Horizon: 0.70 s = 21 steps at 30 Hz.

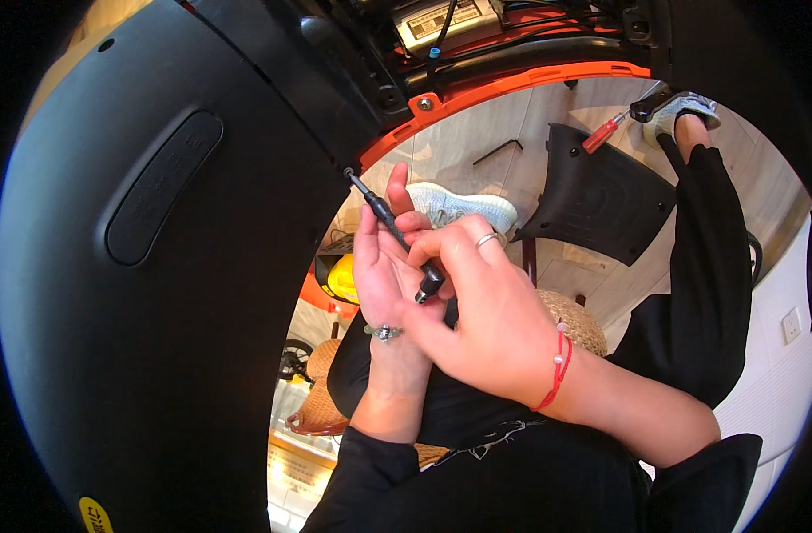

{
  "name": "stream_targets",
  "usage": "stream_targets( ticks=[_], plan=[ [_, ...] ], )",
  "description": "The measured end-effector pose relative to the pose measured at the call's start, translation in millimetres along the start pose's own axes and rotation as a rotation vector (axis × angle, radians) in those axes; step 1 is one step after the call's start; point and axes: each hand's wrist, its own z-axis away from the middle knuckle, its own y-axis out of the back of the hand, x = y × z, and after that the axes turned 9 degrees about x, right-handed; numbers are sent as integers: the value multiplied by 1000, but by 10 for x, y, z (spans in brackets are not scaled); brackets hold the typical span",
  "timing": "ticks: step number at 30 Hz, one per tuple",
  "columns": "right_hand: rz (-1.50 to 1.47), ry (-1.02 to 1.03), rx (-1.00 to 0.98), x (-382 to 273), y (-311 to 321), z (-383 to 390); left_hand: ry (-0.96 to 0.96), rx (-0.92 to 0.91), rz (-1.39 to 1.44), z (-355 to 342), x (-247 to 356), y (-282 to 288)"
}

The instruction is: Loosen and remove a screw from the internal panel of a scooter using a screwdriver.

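A slim black screwdriver (390, 222) points up and left, its tip set against a small screw (348, 171) at the edge of a big black scooter body panel (157, 266). My right hand (477, 302), with a ring and a red string bracelet, grips the screwdriver's lower handle. My left hand (379, 258) lies under the shaft with its fingers around it, steadying it. An orange frame rail (512, 84) runs along the panel's upper edge.
A loose black plastic cover (601, 200) lies on the pale wood floor beside a red-handled screwdriver (603, 133) and a black hex key (497, 151). A light grey shoe (459, 206) and a woven stool (576, 320) are below my hands. Wiring and a battery sit at the top.
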Motion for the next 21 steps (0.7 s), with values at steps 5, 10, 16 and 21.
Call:
stream_targets(
  ticks=[5, 10, 16, 21],
  plan=[
    [166, -65, -26, 29, 31, -25, -83, 50, -40, -55, -121, -73],
    [404, 321, 109, 158, -3, -47, -86, -35, -114, -93, -64, 36],
    [479, 356, 108, 70, 44, -23, -109, 156, -199, -68, -95, 31],
    [422, 213, 129, 57, 53, -68, -173, 161, -402, -82, -163, 25]
  ],
)
